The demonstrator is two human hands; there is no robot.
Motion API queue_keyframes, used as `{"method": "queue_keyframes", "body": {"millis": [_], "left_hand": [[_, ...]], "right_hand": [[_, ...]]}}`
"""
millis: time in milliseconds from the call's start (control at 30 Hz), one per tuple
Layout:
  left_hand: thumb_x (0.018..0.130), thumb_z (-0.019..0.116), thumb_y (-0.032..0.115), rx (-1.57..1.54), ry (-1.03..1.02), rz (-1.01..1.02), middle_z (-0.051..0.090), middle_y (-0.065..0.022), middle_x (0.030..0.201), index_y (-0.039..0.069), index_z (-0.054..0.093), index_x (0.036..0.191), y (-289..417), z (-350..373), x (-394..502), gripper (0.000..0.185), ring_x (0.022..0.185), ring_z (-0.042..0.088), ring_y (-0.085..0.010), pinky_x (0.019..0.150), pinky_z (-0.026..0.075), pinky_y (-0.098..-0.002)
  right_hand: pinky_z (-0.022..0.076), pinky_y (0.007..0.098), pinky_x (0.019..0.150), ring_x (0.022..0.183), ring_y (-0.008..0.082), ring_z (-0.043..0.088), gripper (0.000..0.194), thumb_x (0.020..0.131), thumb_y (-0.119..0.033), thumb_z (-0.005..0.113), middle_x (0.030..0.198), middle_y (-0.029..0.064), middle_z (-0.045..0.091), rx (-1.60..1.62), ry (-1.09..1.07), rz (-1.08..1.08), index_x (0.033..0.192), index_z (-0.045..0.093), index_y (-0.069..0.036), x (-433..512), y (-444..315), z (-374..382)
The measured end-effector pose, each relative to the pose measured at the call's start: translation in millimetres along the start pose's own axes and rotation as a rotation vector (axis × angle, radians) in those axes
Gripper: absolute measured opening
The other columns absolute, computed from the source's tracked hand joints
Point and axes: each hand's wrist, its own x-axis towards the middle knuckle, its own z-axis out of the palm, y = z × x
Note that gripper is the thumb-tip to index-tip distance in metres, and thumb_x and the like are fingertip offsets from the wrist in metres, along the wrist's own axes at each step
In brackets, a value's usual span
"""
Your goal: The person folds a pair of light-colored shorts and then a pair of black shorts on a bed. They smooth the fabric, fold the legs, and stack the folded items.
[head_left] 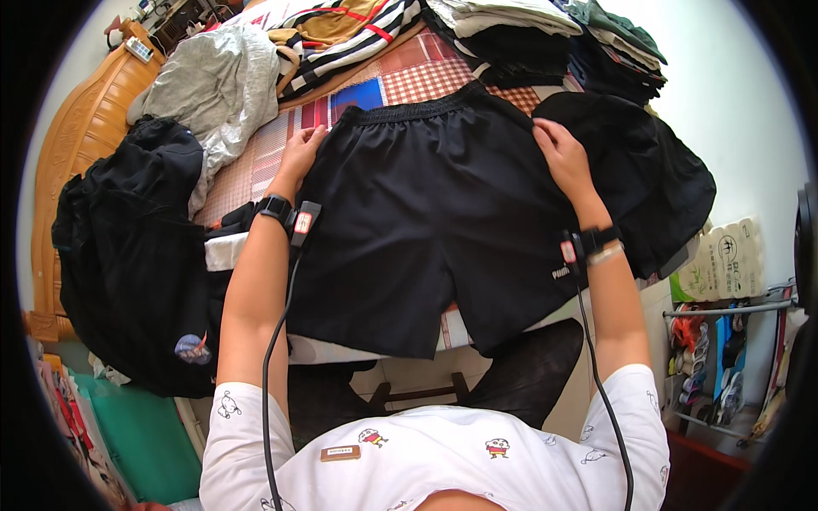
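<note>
Black Puma shorts (409, 211) lie spread out flat before me, elastic waistband at the far side and leg openings toward my body. Below the waistband, my left hand (303, 154) pinches their left side edge. On the opposite side my right hand (563, 153) has the right side edge between thumb and fingers. A small white logo shows near the hem of the right leg, partly beside my wrist device (573, 250). The fingertips of both hands are partly hidden at the cloth.
A black garment (134, 255) is heaped at the left, with a grey garment (214, 83) behind it. Another black garment (632, 172) lies at the right. Folded clothes (511, 38) are stacked at the back on a patchwork bedcover (434, 76). Cables run from both wrists.
</note>
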Motion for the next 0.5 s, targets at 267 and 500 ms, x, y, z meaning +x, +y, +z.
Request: {"method": "queue_keyframes", "body": {"millis": [267,500], "left_hand": [[0.096,0.065,0.050,0.187,-0.255,-0.118,0.072,-0.0145,0.106,-0.006,0.069,0.119,-10.9,23.6,81.9,0.060,0.099,0.066,-0.0217,0.090,0.050,-0.0357],[0.092,0.076,0.031,-0.110,-0.429,-0.164,0.068,-0.0007,0.098,0.002,0.067,0.110,-0.7,12.8,67.8,0.034,0.092,0.061,-0.0078,0.082,0.049,-0.0228]], "right_hand": [[0.0513,0.0438,0.091,0.109,0.0379,0.066,0.067,0.086,-0.063,0.061,0.114,0.0184,0.071,-0.366,-0.309,0.291,0.117,0.070,-0.005,109.1,24.1,104.6],[0.0523,0.0430,0.086,0.102,0.0353,0.069,0.064,0.082,-0.058,0.071,0.109,0.0184,0.073,-0.239,-0.250,0.230,0.112,0.069,-0.003,113.8,47.8,126.3]]}}
